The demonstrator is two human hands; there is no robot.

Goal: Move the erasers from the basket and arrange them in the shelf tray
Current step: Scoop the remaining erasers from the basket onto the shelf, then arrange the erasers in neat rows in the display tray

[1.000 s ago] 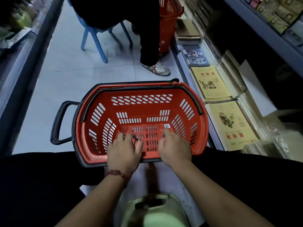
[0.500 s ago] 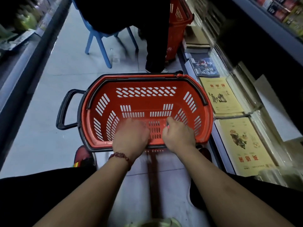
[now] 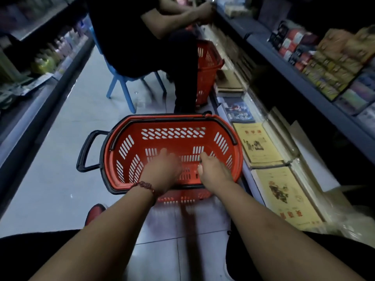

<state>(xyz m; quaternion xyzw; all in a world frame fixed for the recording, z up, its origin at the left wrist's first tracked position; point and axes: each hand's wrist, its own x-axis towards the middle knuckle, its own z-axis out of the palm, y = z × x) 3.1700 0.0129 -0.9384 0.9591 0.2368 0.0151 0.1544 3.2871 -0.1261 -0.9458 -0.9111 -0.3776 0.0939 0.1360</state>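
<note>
The red basket (image 3: 125, 142) with black handles stands on the floor in front of me. Both my hands reach down into it near its front wall. My left hand (image 3: 162, 171), with a red bracelet at the wrist, is blurred; its fingers point down at the basket floor and hide whatever lies under them. My right hand (image 3: 213, 171) has its fingers curled under, and a small dark eraser (image 3: 200, 161) shows at its fingertips. No other erasers are visible in the basket.
A person sits on a blue chair (image 3: 123, 88) just beyond the basket, with a second red basket (image 3: 207, 63) beside them. Shelves on the right hold yellow booklets (image 3: 257, 142) and boxed goods (image 3: 328, 67). Another shelf (image 3: 40, 82) runs along the left of the aisle.
The view has risen and pulled back, so the basket sits farther off and the seated person shows. Both hands stay inside the basket, fingers drawn in more than before.
</note>
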